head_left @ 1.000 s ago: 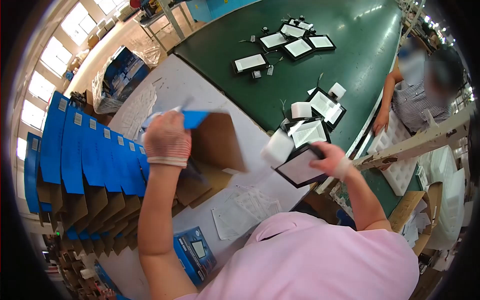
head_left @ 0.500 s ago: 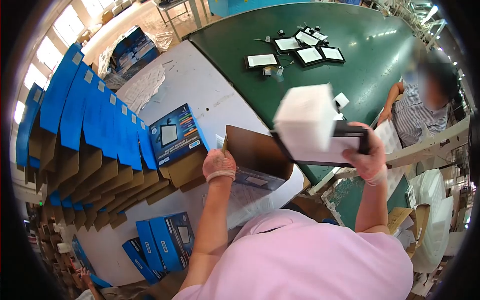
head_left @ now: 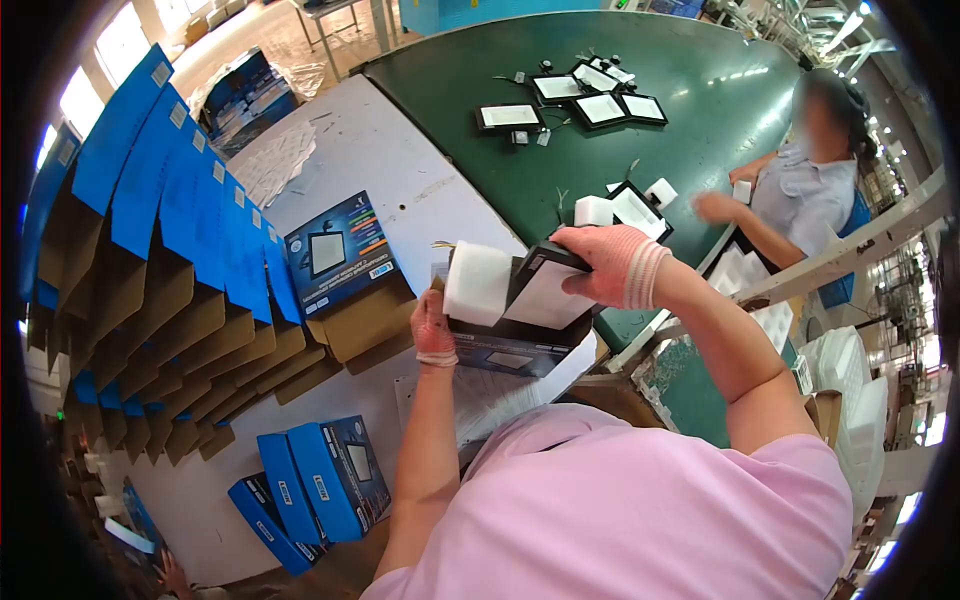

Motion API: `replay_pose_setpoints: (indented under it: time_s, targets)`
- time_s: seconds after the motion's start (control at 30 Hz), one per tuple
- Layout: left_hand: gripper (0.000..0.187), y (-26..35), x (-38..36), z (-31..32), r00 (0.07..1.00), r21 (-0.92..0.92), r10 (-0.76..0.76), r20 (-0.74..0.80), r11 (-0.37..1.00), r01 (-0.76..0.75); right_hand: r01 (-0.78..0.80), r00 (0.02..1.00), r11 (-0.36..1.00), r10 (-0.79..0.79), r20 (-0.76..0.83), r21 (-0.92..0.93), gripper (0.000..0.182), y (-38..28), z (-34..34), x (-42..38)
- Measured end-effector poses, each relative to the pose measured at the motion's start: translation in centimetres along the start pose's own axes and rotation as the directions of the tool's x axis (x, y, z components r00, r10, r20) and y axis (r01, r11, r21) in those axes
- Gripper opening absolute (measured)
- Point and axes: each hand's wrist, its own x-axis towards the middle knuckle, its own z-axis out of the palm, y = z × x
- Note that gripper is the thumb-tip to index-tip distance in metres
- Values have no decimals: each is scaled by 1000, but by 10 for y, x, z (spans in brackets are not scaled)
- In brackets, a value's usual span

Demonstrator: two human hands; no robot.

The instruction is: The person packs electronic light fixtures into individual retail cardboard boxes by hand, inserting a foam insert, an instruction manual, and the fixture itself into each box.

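Note:
My right hand point(head_left: 620, 266), in a pinkish knit glove, grips one end of a black-framed floodlight point(head_left: 545, 296) with a pale panel. A white foam block point(head_left: 476, 284) sits on the floodlight's other end. Both are tilted at the mouth of an open cardboard box point(head_left: 515, 357), whose printed side faces me. My left hand point(head_left: 433, 330), gloved too, is closed on the box's left edge, close beside the foam. Part of the box's inside is hidden behind the floodlight and foam.
An open blue printed box point(head_left: 340, 255) stands left of my left hand, by a row of open blue cartons point(head_left: 185, 220). Closed boxes point(head_left: 320, 480) lie nearer me. Several floodlights point(head_left: 600, 108) rest on the green table point(head_left: 440, 100). A co-worker point(head_left: 820, 190) sits at right.
My right hand has brought the floodlight and foam leftward to the box mouth. My left hand stays at the box edge. The co-worker has shifted, and another floodlight shows on the green table.

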Motion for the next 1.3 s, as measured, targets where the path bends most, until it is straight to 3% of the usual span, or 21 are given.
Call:
replay_pose_setpoints:
  time_s: [0.1,0.23,0.47,0.53,0.6,0.7,0.8,0.9,1.03,1.1,1.2,1.23,1.3]
  targets:
    - [54,12,-7,4,998,-171,48,-50,984,-56,12,1000,992,-10,13,-125,38,-13,6,5]
    - [63,9,-13,-18,996,-83,83,46,993,-79,-12,996,970,34,85,-243,38,-40,6,8]
    - [41,3,-59,-19,989,26,145,9,989,-145,-3,960,942,97,263,-337,33,-48,34,6]
    - [37,15,-71,-18,972,312,218,90,921,-235,12,952,939,94,291,-342,32,-52,41,1]
    - [35,28,-74,-18,968,643,184,173,723,-252,57,937,925,80,340,-376,35,-58,46,-2]
    - [47,36,-76,-13,986,638,99,134,752,-162,74,918,915,93,386,-397,40,-57,60,1]
    - [47,38,-77,-11,979,710,153,132,674,-201,104,942,920,31,333,-378,41,-44,86,5]
    - [51,40,-79,0,997,487,56,50,870,-74,44,923,936,96,373,-349,39,-43,117,22]
    - [52,56,-75,3,979,605,146,145,769,-204,63,910,946,76,408,-317,36,-34,129,32]
    - [52,82,-76,8,941,706,236,244,622,-339,-30,898,979,115,426,-200,40,-35,123,22]
    - [43,132,-83,0,798,646,579,165,548,-531,-79,940,997,82,331,-22,57,-43,77,0]
    - [37,145,-87,3,799,588,591,108,611,-531,-74,959,996,58,279,45,65,-45,65,-9]
    - [26,165,-93,17,799,440,602,4,716,-542,105,993,820,-115,-17,562,76,-28,53,-19]
